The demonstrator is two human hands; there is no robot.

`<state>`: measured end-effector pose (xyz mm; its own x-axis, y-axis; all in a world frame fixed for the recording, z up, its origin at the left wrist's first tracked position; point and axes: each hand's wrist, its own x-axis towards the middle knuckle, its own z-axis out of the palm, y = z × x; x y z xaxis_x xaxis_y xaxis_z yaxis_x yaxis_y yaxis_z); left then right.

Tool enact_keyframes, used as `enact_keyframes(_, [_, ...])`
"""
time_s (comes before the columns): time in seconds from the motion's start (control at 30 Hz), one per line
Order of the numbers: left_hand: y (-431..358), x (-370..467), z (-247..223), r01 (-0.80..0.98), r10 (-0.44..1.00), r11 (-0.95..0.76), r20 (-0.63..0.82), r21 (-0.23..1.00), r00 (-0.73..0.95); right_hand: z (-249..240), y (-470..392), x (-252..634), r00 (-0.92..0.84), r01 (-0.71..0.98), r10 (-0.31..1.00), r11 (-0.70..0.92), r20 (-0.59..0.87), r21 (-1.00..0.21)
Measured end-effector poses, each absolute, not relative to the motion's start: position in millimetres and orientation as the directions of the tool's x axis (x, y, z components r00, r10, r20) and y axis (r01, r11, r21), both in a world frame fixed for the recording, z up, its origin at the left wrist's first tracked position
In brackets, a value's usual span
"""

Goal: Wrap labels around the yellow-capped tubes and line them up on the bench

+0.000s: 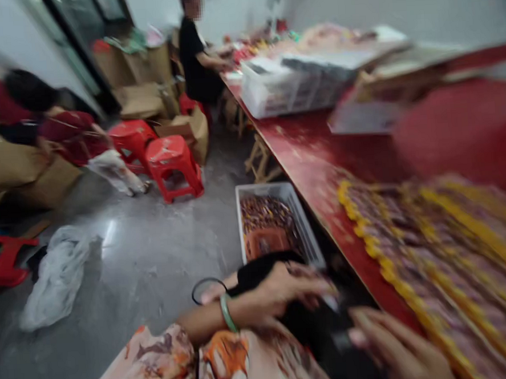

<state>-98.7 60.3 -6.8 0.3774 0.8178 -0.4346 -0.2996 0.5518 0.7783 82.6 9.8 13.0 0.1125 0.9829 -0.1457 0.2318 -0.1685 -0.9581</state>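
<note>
My left hand (291,287), with a green bangle (228,313) on its wrist, reaches over the dark cloth on my lap, its fingers pointing right. A small pale, blurred thing (329,302) shows at its fingertips. To the right, my right hand (393,341) is bent with its thumb near its fingers, close to a dark, smeared item; what it holds, if anything, is too blurred to tell. Just beyond my left hand, a white crate (303,226) on the floor contains many small brown pieces and an orange-brown tray (267,241).
Rows of yellow-edged pinkish items (446,269) lie on the red table (316,180), with a white basket (273,94) farther back. Red stools (172,160), cardboard boxes (142,102) and a plastic bag (59,281) are to the left. One person (196,61) is at the table; others sit left.
</note>
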Motion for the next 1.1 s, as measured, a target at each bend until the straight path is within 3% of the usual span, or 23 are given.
enact_keyframes(0.07, [62.8, -98.4, 4.4, -0.314, 0.852, 0.509, -0.417, 0.802, 0.315, 18.4, -5.6, 87.8, 0.213, 0.071, 0.956, -0.221, -0.202, -0.973])
enact_keyframes(0.13, [69.3, -94.3, 7.5, -0.353, 0.890, 0.453, -0.390, 0.819, 0.238, 21.4, -14.9, 92.1, 0.275, -0.076, 0.955, -0.092, -0.109, -0.993])
enact_keyframes(0.43, [65.0, -64.8, -0.1, -0.344, 0.841, 0.540, -0.476, 0.768, 0.256, 10.5, -39.9, 92.9, 0.416, 0.085, 0.881, 0.211, 0.228, -0.974])
enact_keyframes(0.53, [65.1, -55.7, -3.0, -0.340, 0.836, 0.545, -0.466, 0.767, 0.289, 6.2, -38.3, 96.3, 0.428, 0.138, 0.865, 0.224, 0.263, -0.965])
enact_keyframes(0.7, [66.6, -47.9, -4.2, -0.323, 0.820, 0.564, -0.467, 0.760, 0.331, 4.8, -27.3, 101.4, 0.553, 0.087, 0.792, 0.252, 0.257, -0.964])
enact_keyframes(0.9, [66.2, -47.1, -6.4, -0.300, 0.820, 0.559, -0.462, 0.773, 0.339, -2.1, -19.6, 105.5, 0.524, -0.181, 0.848, 0.199, 0.077, -0.963])
enact_keyframes(1.0, [65.0, -47.8, -7.4, -0.256, 0.841, 0.507, -0.408, 0.823, 0.354, -5.1, -18.5, 108.6, 0.415, -0.291, 0.899, -0.013, -0.139, -0.957])
enact_keyframes(1.1, [64.2, -50.7, -7.1, -0.139, 0.814, 0.480, -0.381, 0.866, 0.439, -7.0, -16.6, 108.7, 0.200, -0.359, 0.916, -0.262, -0.348, -0.896])
